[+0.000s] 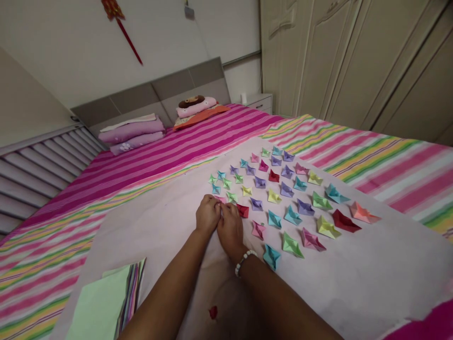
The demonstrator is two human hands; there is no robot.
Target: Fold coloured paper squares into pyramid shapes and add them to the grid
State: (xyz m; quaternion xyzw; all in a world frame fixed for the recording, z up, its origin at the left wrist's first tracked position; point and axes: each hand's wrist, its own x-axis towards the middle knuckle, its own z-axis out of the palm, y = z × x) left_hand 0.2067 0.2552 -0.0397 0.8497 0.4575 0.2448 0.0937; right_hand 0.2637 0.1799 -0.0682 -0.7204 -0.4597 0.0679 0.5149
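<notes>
My left hand and my right hand are pressed together on a pale pink cloth, fingers curled around a small pink paper piece that barely shows between them. A white bead bracelet sits on my right wrist. Just right of my hands lies a red folded paper boat. Beyond it, several rows of small folded paper boats in many colours spread over the cloth.
A stack of coloured paper sheets with a green top lies at the lower left. A small red scrap lies between my forearms. The striped bed carries folded blankets and a pillow. Wardrobe doors stand at right.
</notes>
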